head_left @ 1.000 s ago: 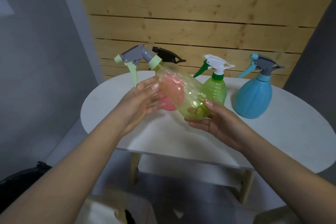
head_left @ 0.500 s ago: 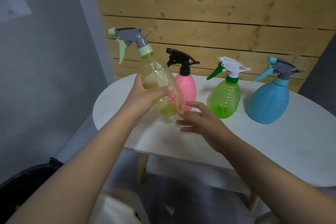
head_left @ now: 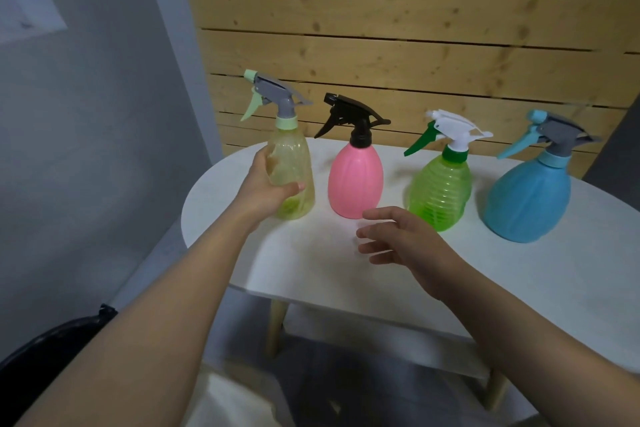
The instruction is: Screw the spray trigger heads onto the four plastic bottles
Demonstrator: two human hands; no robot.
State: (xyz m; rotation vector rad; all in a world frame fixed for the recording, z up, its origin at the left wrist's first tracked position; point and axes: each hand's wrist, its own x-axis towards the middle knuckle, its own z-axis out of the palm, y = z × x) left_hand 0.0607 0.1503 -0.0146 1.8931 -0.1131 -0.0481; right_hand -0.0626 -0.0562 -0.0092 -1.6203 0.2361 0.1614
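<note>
Grip [head_left: 268, 184] around yellow bottle [head_left: 293, 177]

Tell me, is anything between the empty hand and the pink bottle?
Nothing visible. The right hand hovers open over bare table just in front of the pink bottle. The left hand is off to the side, holding the yellow bottle.

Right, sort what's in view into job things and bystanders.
Job: yellow bottle, gripped by left hand; pink bottle; green bottle; blue bottle; right hand, holding nothing.
Bystanders: white table; wooden slat wall; black bag.
</note>
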